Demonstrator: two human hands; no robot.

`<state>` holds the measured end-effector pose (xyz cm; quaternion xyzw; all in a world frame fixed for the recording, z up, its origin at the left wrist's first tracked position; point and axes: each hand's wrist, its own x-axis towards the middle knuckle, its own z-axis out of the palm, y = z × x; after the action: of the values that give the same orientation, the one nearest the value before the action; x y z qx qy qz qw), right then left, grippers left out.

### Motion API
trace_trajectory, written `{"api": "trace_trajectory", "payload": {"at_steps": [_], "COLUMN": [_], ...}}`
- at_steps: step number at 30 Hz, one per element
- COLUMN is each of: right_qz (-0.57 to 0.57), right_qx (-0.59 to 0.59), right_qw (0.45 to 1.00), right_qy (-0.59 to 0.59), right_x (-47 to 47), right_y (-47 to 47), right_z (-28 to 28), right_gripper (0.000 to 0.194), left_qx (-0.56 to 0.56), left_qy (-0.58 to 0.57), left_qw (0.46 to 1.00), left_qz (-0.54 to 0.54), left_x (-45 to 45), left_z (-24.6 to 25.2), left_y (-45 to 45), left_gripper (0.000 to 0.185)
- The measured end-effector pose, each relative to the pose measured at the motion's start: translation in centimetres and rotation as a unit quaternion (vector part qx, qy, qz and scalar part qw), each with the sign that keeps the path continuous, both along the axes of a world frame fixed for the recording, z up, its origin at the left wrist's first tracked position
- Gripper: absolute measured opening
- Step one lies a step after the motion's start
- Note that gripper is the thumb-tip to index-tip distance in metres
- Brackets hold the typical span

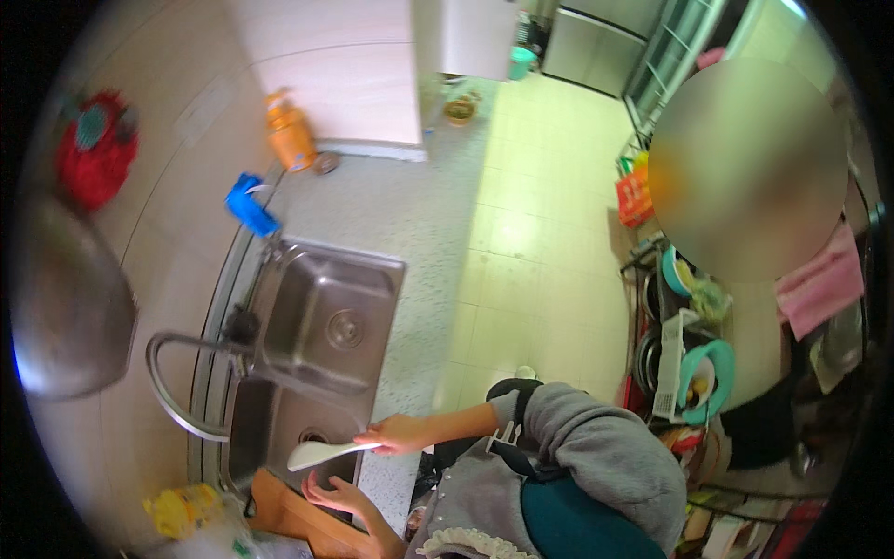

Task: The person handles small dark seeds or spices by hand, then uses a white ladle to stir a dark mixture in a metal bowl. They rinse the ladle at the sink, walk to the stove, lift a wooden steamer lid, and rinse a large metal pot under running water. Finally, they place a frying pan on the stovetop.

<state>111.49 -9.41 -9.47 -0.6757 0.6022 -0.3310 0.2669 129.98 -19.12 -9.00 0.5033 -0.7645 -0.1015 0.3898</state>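
Note:
My right hand is shut on the handle of a white rice paddle, whose flat end is over the lower basin of a double stainless steel sink. Just below the paddle, my left hand is raised with its fingers apart and nothing in it. Behind my left hand and forearm lies a brown board-like thing, partly hidden. A curved metal faucet arches beside the sink, with its spout over the lower basin's far edge.
A yellow package stands at the lower left. On the counter are an orange bottle and a blue packet. A rack on the right holds a turquoise basin and a white basket. A pink cloth hangs beyond.

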Motion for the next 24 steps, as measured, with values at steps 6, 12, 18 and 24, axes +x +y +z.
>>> {"api": "trace_trajectory", "payload": {"at_steps": [6,12,18,24], "right_qz": [-0.098,-0.145,-0.446,-0.738], "right_qx": [-0.021,0.041,0.035,0.1], "right_qw": [0.988,0.869,0.742,0.579], "right_qy": [-0.121,-0.472,-0.5,-0.332], "right_x": [-5.5,-16.3,-18.3,-12.8], "right_y": [7.2,24.5,44.8,58.4], "right_z": [0.4,-0.8,-5.9,-10.1], "right_gripper": [0.037,0.026,0.022,0.033], "left_qx": [-0.036,-0.059,0.111,0.032], "left_qy": [0.068,0.107,0.092,-0.014], "left_qw": [0.992,0.959,0.898,0.771], "left_qz": [-0.096,-0.255,-0.416,-0.636], "left_x": [-9.8,-22.3,-31.7,-41.8], "left_z": [2.9,4.5,2.2,2.3], "left_y": [3.7,14.0,26.7,36.1], "left_gripper": [0.035,0.032,0.031,0.029]}}
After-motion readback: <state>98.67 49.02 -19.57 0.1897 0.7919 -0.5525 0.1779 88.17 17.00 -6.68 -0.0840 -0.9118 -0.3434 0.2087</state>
